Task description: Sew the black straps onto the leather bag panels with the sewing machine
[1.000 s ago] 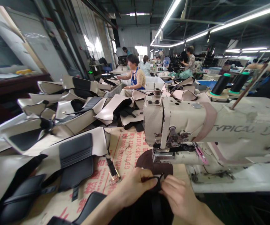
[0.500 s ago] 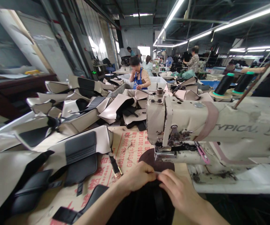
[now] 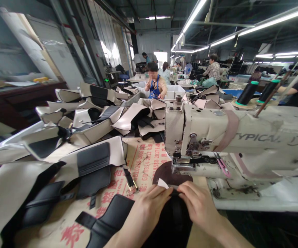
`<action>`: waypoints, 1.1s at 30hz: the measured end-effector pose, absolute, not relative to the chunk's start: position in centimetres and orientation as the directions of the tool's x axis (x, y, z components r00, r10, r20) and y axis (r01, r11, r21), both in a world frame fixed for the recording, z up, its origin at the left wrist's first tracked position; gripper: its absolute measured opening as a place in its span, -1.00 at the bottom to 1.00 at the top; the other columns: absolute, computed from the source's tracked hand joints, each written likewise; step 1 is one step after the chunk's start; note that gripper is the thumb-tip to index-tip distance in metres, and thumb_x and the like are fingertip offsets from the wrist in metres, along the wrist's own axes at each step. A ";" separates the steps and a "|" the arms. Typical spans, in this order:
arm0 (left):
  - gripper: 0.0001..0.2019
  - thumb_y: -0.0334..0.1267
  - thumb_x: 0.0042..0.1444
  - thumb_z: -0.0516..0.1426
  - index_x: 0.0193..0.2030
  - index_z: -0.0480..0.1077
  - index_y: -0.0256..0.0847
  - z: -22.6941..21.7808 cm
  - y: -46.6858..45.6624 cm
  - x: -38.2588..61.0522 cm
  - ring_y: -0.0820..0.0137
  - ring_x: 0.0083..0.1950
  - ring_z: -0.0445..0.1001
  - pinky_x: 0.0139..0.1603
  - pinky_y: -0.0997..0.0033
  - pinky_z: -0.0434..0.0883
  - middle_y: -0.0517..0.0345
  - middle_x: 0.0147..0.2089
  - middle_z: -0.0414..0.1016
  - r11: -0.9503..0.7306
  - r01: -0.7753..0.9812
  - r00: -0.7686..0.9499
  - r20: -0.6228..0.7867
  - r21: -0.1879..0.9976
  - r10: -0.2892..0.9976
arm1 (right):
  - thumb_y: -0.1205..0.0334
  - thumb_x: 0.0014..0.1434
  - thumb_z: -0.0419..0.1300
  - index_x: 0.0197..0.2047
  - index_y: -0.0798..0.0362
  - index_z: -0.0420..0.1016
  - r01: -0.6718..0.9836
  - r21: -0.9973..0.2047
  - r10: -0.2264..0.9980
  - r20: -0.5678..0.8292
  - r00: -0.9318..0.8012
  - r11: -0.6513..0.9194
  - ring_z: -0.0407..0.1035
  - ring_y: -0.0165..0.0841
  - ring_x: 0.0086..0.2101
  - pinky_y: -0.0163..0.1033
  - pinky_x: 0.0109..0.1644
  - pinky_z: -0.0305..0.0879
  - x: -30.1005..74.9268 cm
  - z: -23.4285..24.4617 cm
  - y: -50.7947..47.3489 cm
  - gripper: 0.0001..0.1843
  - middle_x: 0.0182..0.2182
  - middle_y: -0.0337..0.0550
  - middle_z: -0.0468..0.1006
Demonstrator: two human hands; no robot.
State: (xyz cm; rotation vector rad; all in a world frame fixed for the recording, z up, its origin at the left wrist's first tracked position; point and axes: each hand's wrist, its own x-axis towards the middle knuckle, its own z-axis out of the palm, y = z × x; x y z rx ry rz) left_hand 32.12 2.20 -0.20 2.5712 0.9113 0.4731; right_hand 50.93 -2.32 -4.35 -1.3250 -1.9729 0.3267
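Observation:
Low in the view, in front of the sewing machine (image 3: 206, 134), both hands grip the upper edge of a black bag piece (image 3: 173, 224). My left hand (image 3: 150, 206) is closed on the edge, and a pale corner (image 3: 162, 183) of the piece sticks up past its fingers. My right hand (image 3: 199, 203) pinches the same edge a little to the right, thumb and fingers pressed together. Most of the piece hangs dark between my forearms, its lower part out of view. Just beyond the fingertips lies a dark brown rounded plate (image 3: 164, 172) below the machine's needle area.
Several beige-and-black bag parts (image 3: 92, 158) lie piled to the left on a board printed in red (image 3: 143, 162). A black strap with a buckle (image 3: 130, 182) is near my left hand. Black thread cones (image 3: 247, 93) stand behind the machine. A co-worker in a blue apron (image 3: 154, 88) sits opposite.
The pale corner has come up above my left fingers. My left hand has turned and sits slightly lower; more of the black part beside that forearm shows. The view has shifted slightly.

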 end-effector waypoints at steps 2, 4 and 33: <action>-0.68 -0.45 0.17 -0.04 0.03 0.29 -0.13 -0.6 2.4 32.3 0.40 -0.15 0.35 -0.11 0.39 0.37 0.15 -0.16 0.42 -0.761 0.520 0.763 0.191 0.387 0.618 | 0.36 0.27 -0.09 -0.16 0.06 0.28 0.692 -0.588 0.891 0.415 -0.186 0.418 0.29 -0.38 -0.27 -0.27 -0.21 0.24 50.8 -4.4 -2.3 -0.84 -0.30 -0.17 0.36; -0.62 -0.54 0.10 -0.03 0.04 0.26 -0.14 -0.6 2.6 32.5 0.38 -0.14 0.32 -0.06 0.34 0.36 0.14 -0.12 0.39 -0.776 0.522 0.774 0.186 0.354 0.605 | 0.35 0.28 -0.08 -0.16 0.05 0.28 0.690 -0.600 0.897 0.406 -0.173 0.405 0.30 -0.38 -0.26 -0.27 -0.19 0.24 50.8 -4.4 -2.1 -0.85 -0.28 -0.18 0.37; -0.63 -0.56 -0.09 -0.03 -0.24 0.46 -0.15 0.7 7.9 31.9 0.40 -0.29 0.45 -0.28 0.51 0.32 0.18 -0.28 0.54 -0.661 0.485 0.871 -0.245 0.573 0.426 | 0.30 0.30 -0.09 -0.27 0.08 0.33 0.687 -0.531 0.851 0.454 -0.265 0.496 0.29 -0.42 -0.35 -0.33 -0.29 0.19 51.3 -5.1 -0.6 -0.80 -0.40 -0.19 0.38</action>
